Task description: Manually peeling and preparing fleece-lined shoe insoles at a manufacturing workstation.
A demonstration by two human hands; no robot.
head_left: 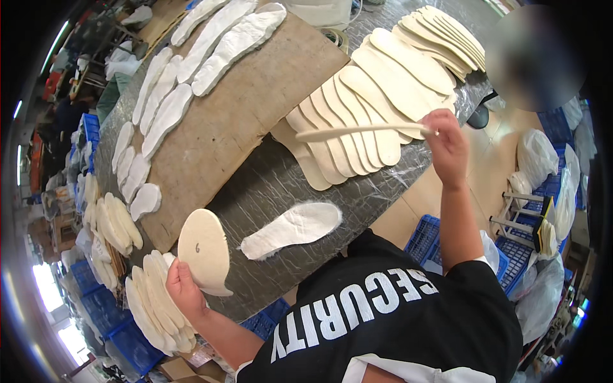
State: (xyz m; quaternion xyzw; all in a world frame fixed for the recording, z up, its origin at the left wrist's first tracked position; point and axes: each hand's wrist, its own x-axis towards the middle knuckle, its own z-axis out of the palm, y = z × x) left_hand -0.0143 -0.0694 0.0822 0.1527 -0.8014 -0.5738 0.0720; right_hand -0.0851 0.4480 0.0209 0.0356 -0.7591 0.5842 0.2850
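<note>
My left hand (186, 288) grips a cream insole (205, 246) at its edge, lifted at the near left of the table, its broad end upward. At the right, my right hand (448, 142) pinches the end of another insole (357, 131), seen edge-on as a thin strip above the fanned rows. Between the hands, a white fluffy insole (297, 228) lies flat on the dark table covering. Beyond the right hand's piece, cream insoles (348, 143) overlap in a fan. Farther back stands a thicker pile of the same insoles (444, 38).
White fluffy insoles (167, 121) lie in rows on a brown board (239, 121) at the far left. Stacks of cream insoles (153, 303) sit by the table's left edge. Blue crates (424, 239) and a metal stepladder (520, 214) stand at the right. A white container (322, 11) is at the back.
</note>
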